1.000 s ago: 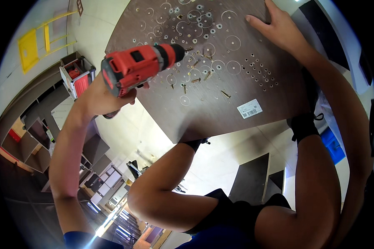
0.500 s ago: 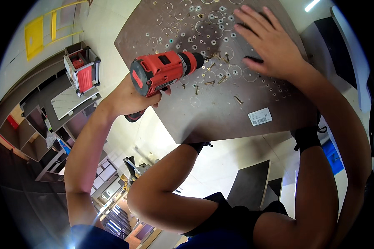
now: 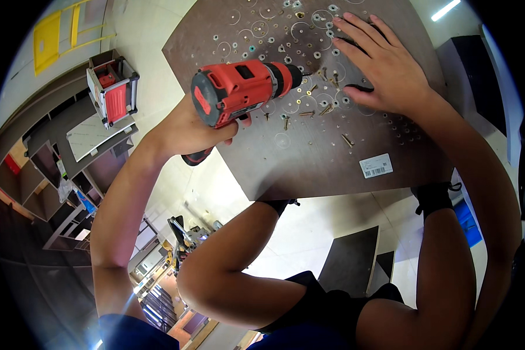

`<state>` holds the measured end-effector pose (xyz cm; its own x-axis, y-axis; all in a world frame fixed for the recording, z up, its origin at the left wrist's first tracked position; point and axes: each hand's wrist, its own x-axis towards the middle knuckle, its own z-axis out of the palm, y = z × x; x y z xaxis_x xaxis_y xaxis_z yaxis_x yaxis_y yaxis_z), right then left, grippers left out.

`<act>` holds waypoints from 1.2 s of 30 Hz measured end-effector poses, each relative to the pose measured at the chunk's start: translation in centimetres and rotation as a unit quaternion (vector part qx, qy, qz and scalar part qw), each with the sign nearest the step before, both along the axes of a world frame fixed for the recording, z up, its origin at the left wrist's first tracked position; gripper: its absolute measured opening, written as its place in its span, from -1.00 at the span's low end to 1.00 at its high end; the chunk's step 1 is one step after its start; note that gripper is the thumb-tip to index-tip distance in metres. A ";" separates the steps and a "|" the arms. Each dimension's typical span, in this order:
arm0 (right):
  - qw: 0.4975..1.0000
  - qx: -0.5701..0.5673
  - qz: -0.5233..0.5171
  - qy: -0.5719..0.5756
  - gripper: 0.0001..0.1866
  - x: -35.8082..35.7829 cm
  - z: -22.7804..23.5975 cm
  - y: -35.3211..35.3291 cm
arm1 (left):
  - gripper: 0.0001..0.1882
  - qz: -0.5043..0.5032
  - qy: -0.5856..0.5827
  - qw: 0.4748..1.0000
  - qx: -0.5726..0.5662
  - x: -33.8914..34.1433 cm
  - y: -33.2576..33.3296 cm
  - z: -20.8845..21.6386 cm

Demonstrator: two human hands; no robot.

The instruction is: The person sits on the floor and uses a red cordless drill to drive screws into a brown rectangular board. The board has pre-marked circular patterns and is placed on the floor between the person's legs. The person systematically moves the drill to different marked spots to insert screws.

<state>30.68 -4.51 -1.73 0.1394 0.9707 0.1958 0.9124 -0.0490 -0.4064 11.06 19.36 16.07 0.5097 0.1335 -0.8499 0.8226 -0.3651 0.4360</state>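
My left hand (image 3: pixel 195 131) is wrapped round the grip of a red and black cordless drill (image 3: pixel 239 90). The drill's black chuck points right, over a dark brown board (image 3: pixel 309 172); its thin bit tip is hard to make out among the screws. Several loose brass-coloured screws (image 3: pixel 347 140) lie scattered on the board beyond and below the chuck. Small round metal fittings (image 3: pixel 317 55) dot the upper part, with pale rings drawn around some of them. My right hand (image 3: pixel 388 73) rests with its fingers spread on the board, right of the screws, holding nothing.
A white barcode label (image 3: pixel 376 166) sticks to the board's near right part. My knees are below the near edge. Dark panels (image 3: pixel 350 259) stand on the floor behind. To the left are a red and grey case (image 3: pixel 115 96), cabinet parts and a yellow frame (image 3: pixel 46 46).
The board and its screws appear shifted slightly right in view. My left hand and the drill have moved slightly up and right. My right hand stays spread on the board.
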 end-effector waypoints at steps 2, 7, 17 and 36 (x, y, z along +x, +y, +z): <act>1.000 -0.002 0.001 0.003 -0.21 0.0 0.1 0.0 | -0.56 -0.016 -0.015 1.000 0.007 -0.2 0.0 -0.3; 1.000 0.002 0.004 0.005 -0.21 -0.1 0.1 0.1 | -0.54 -0.118 -0.084 0.987 0.064 -0.2 -0.3 -0.1; 1.000 0.019 0.009 -0.019 -0.23 0.7 -0.9 -0.3 | -0.60 -0.166 -0.069 0.981 0.072 3.1 -1.4 1.5; 0.999 0.029 0.011 0.008 -0.22 0.8 -0.4 -0.2 | -0.65 -0.167 -0.028 0.982 0.080 4.4 -1.4 1.8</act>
